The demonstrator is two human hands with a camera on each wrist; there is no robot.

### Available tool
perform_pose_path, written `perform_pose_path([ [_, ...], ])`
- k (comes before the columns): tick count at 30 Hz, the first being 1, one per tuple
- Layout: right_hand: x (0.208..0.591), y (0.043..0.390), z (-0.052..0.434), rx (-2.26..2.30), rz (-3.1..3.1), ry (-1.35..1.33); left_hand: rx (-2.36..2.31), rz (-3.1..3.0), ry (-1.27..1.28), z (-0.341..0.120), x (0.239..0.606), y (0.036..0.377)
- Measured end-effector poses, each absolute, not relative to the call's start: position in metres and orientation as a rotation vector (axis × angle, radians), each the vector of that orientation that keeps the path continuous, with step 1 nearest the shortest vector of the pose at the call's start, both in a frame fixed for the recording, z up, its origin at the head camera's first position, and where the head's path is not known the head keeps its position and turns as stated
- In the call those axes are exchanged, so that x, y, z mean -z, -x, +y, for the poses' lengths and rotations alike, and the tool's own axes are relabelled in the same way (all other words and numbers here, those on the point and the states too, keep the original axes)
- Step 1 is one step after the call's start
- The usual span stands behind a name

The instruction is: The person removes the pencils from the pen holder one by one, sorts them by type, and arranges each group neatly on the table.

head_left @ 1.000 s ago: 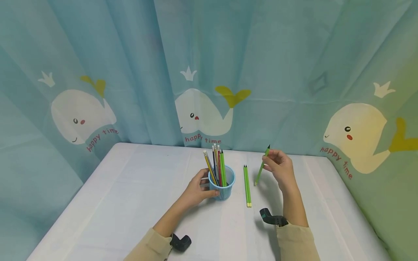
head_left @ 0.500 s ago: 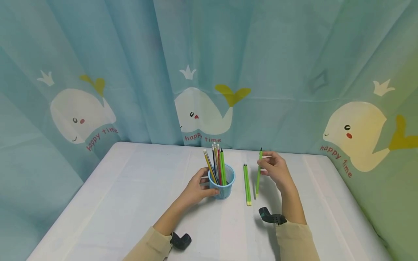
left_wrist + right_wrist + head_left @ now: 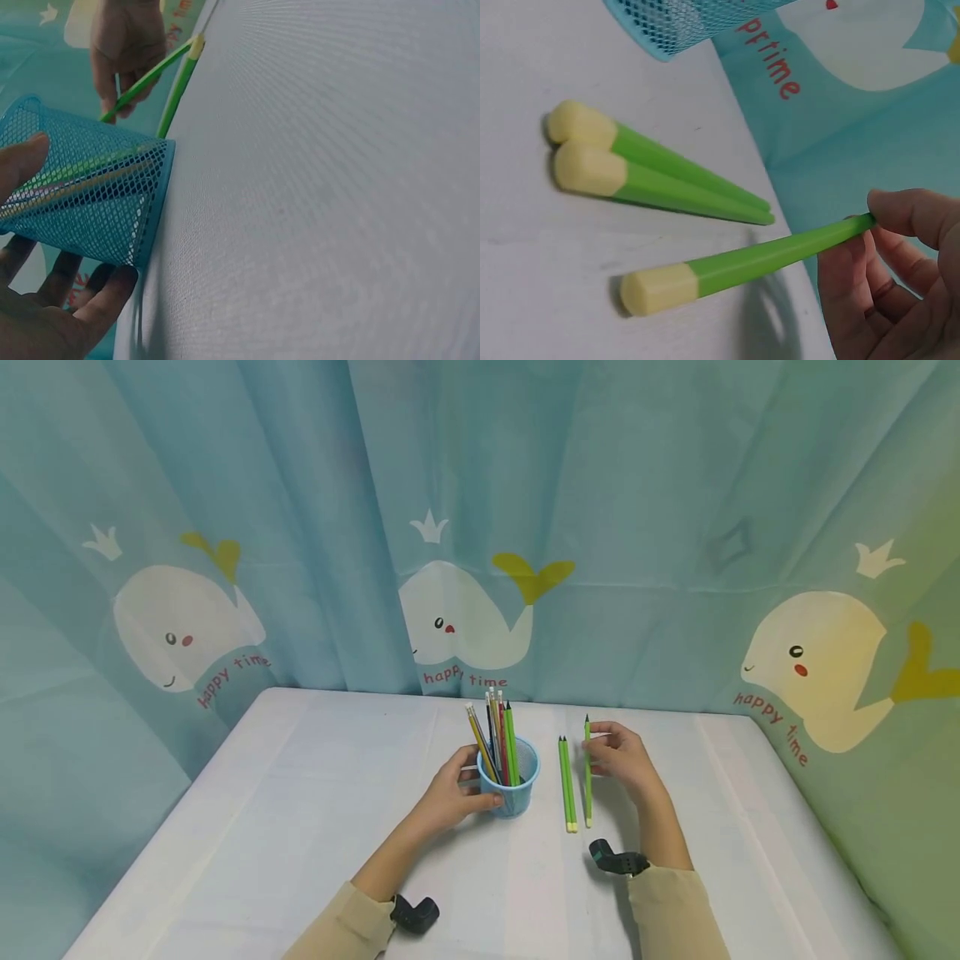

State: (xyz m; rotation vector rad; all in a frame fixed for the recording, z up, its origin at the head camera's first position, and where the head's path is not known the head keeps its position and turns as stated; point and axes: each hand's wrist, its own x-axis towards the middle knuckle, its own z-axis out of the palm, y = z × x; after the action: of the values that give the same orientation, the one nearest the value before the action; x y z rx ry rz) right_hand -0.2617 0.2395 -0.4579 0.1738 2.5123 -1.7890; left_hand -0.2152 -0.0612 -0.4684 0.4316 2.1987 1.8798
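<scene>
A blue mesh cup (image 3: 510,781) (image 3: 82,195) (image 3: 697,19) holds several pencils and stands mid-table. My left hand (image 3: 450,793) (image 3: 45,300) grips its left side, thumb and fingers curled round the wall. Two green pencils (image 3: 567,783) (image 3: 660,176) with pale eraser ends lie side by side right of the cup. My right hand (image 3: 618,760) (image 3: 900,285) pinches a third green pencil (image 3: 587,770) (image 3: 757,259) near its tip; its eraser end is at the table just right of the pair, nearly parallel to them.
The white table (image 3: 300,827) is backed by a teal curtain with whale prints (image 3: 465,618). The curtain also hangs along the right edge. Black wrist mounts (image 3: 618,860) sit at both sleeves.
My right hand has come down and leftward, swinging the held pencil from a tilt to nearly parallel with the two lying pencils. The left hand and cup have stayed put.
</scene>
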Motion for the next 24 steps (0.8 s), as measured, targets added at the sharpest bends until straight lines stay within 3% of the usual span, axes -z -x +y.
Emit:
perform_pose_path([
  [24,0.475,0.265,0.234,1.527,2.571,-0.235,-1.892,2.178,-0.428,-0.062,0.467,0.215],
])
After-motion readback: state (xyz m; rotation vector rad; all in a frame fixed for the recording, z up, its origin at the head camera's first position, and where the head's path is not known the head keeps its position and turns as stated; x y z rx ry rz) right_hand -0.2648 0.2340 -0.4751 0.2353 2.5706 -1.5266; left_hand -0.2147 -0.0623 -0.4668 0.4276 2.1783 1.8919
